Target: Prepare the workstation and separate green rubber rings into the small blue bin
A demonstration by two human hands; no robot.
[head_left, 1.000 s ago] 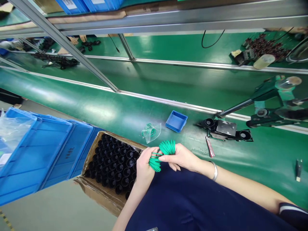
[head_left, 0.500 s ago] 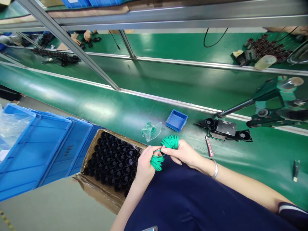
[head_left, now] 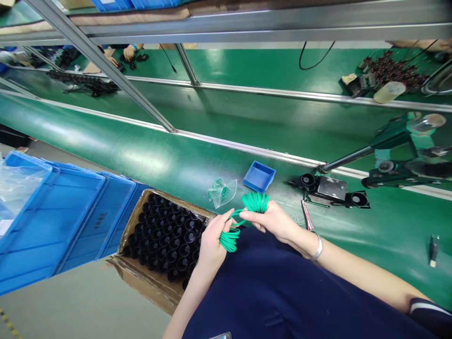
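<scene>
While my left hand [head_left: 212, 230] is closed round one bunch of thin, green, rubbery-looking rings [head_left: 229, 240] and my right hand [head_left: 273, 219] pinches another bunch [head_left: 254, 201] near the rectangular blue plastic tray [head_left: 259, 177], I'd part the bridging loops [head_left: 236, 213] gently; haste may tangle

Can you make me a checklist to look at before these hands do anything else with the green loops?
1. Left hand has a hold on its green bundle: ok.
2. Right hand has a hold on the other green bundle: ok.
3. No loops between the hands: not ok, a few green loops bridge the gap.
4. Small blue tray sits open side up: ok.
5. Clear bag is sealed: cannot tell.
6. Number of loops is known: cannot tell, they overlap.
</scene>
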